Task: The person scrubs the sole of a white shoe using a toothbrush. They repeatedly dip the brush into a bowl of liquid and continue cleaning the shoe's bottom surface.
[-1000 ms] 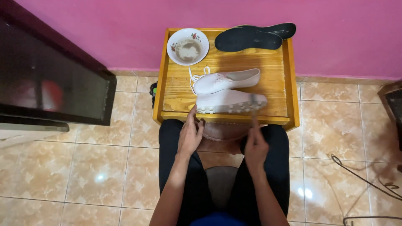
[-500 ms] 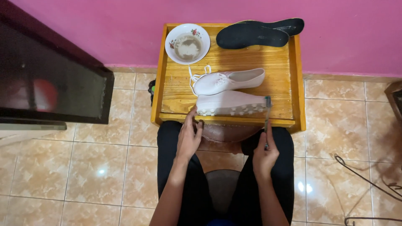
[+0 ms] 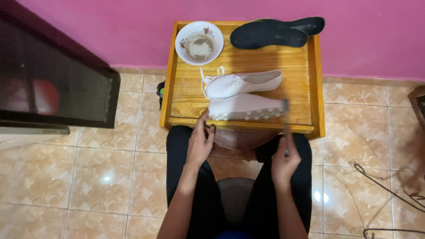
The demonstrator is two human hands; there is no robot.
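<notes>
Left hand (image 3: 199, 144), lower centre of frame: fingers loosely spread, not clamped on anything; fingertips (image 3: 204, 118) touching the toe end of the nearer white shoe (image 3: 245, 107) at the front lip of the wooden tray table (image 3: 315, 88).

Right hand (image 3: 283, 163), lower centre-right: closed around the lower end of a thin dark tool (image 3: 286, 128). Tool held near upright, its upper tip reaching the heel end of the nearer white shoe. Kind of tool not determinable; too slim and blurred.

Nearer white shoe: lying on its side along the front edge of the tray table, sole with small studs facing the camera, toe toward frame left, heel toward frame right.

Second white shoe (image 3: 243, 83): just behind the first, centre of the tray table, upright, laces (image 3: 207, 79) trailing loose toward frame left.

White bowl (image 3: 199, 43): upper left corner of the tray table, floral rim, brownish residue inside.

Pair of dark insoles (image 3: 274, 32): upper right of the tray table, overlapping, one end projecting past the rim.

Legs in black trousers (image 3: 181, 155): below the tray table, hands resting above the knees.

Pink wall (image 3: 110, 31): across top of frame. Beige floor tiles (image 3: 88, 177): lower left and right. Dark screen (image 3: 48, 88): left edge of frame. Dark cable (image 3: 389, 194): lower right, on the tiles.
</notes>
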